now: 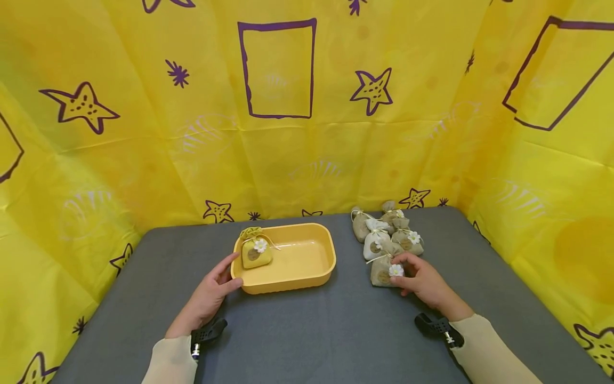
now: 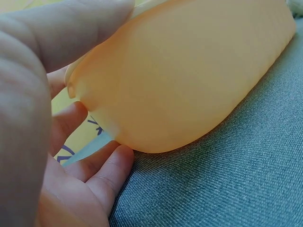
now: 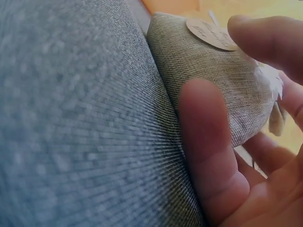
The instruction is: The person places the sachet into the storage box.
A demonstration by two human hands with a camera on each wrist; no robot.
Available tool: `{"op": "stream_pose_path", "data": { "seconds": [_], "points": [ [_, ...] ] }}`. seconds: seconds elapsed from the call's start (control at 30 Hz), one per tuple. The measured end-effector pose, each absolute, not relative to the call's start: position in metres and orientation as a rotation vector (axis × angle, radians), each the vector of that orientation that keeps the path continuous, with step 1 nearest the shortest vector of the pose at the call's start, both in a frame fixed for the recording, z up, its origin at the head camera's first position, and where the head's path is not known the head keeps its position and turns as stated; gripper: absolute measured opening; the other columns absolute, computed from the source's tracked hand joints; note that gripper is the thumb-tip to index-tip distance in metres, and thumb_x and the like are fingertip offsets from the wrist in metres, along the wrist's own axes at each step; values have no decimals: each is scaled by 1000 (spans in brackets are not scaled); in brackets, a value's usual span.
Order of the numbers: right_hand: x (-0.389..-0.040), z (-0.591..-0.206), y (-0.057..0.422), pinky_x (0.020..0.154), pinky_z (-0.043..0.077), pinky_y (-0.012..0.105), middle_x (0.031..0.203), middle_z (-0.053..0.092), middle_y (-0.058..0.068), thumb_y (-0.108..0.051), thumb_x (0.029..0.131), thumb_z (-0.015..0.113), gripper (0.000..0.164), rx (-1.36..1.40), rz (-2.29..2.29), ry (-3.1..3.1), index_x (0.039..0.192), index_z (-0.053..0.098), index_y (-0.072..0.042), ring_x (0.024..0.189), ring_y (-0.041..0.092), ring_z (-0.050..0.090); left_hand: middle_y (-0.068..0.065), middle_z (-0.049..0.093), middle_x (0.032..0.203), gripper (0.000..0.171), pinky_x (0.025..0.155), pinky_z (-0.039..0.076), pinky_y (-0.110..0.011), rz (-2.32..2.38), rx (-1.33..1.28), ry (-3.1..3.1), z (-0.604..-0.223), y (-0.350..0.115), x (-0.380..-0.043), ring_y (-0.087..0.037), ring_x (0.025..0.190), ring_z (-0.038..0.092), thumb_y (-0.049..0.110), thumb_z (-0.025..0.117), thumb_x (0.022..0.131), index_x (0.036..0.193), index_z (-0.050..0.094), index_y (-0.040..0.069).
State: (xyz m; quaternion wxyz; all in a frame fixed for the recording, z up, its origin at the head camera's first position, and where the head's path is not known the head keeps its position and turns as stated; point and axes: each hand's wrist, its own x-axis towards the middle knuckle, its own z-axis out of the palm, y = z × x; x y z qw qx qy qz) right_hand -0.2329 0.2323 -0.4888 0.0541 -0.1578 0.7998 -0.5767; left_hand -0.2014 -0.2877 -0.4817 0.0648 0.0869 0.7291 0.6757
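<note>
1. Beige woven cloth: in the head view, the front sachet sits right of centre, its right side within my right hand's curled fingers; left of centre, my left hand grips the yellow tray.
2. Left wrist view: thumb over the tray's rim, fingers bent against its end; probably stiff, slick plastic.
3. Right wrist view: sachet upper right, between thumb and fingers, firmness hard to tell; likely light, soft, best held by its body.
</note>
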Motion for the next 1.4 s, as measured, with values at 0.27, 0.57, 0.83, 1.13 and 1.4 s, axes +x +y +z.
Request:
{"op": "stream_pose_path", "data": {
  "seconds": [0.27,0.57,0.83,1.13,1.4],
  "points": [
    [-230,-487,230,50,54,39,93,57,15,-14,87,79,37,-431,-1679,2521,117,58,-7,59,24,55,-16,7,164,72,100,35,-16,2048,267,2193,-483,-288,-202,-33,148,12,5,62,99,158,22,6],
    [-229,-487,226,55,57,44,124,56,21,-9,87,78,41,-380,-1813,2467,123,58,-3,73,24,63,-15,6,164,72,100,35,-17,2035,244,2198,-481,-289,-201,-32,148,12,6,63,99,158,22,7],
    [-232,-490,228,58,58,47,113,60,16,-7,86,79,35,-373,-1894,2409,114,59,2,81,20,64,-16,8,164,71,100,35,-16,2031,251,2212,-480,-290,-201,-33,148,13,6,62,99,158,23,7],
    [-230,-484,232,56,57,43,104,66,14,-8,84,81,37,-308,-1900,2468,113,63,3,72,21,64,-17,9,164,70,99,36,-15,2047,267,2206,-480,-288,-202,-34,148,14,4,61,99,158,22,6],
    [-224,-457,219,59,55,36,110,62,13,-12,83,83,36,-322,-1885,2618,113,65,-2,66,24,63,-17,9,164,71,99,36,-15,2048,269,2211,-481,-287,-202,-34,148,14,4,62,99,158,22,5]
  ]
}}
